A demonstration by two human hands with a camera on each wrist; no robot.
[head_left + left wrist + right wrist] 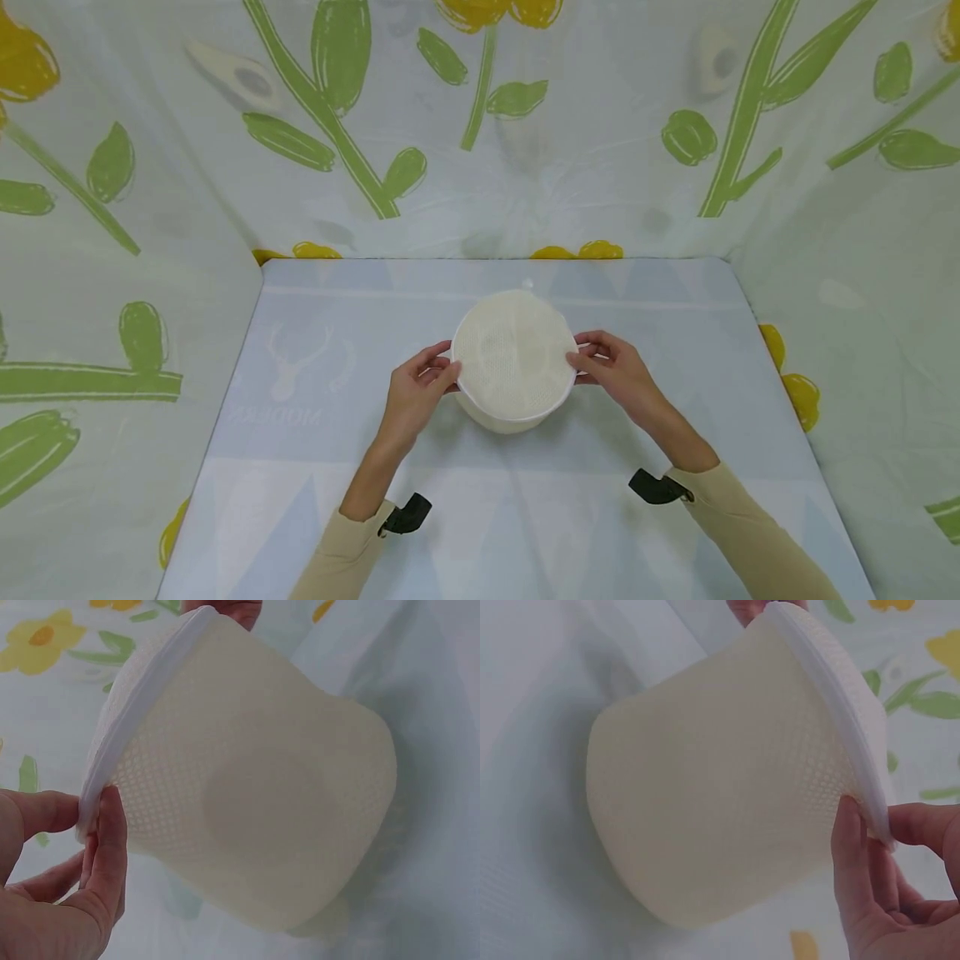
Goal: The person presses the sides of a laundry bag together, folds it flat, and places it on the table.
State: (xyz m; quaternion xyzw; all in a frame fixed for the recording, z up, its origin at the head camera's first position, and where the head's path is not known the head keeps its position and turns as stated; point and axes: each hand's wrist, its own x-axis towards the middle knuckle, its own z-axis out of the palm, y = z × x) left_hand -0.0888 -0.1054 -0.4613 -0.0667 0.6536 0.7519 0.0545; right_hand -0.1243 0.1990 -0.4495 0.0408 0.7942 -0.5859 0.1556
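Observation:
A cream mesh laundry bag (513, 358), drum-shaped with a flat round top and white piped rim, stands out over the middle of the table. My left hand (420, 383) pinches the rim on its left side, thumb on top and fingertips beneath. On the opposite side the rim is pinched the same way by my right hand (611, 367). In the left wrist view, the bag's soft mesh wall (262, 712) sags and bulges below the rim, and a darker round patch shows through it. Seen from the right wrist, the wall (705, 780) tapers gently towards the rounded lower end.
A pale blue-and-white patterned mat (480, 517) with a printed deer head (285, 367) covers the table. Curtains (570, 183) printed with green stems and yellow flowers enclose its back and sides. Black wrist devices (407, 514) sit at both beige sleeve cuffs.

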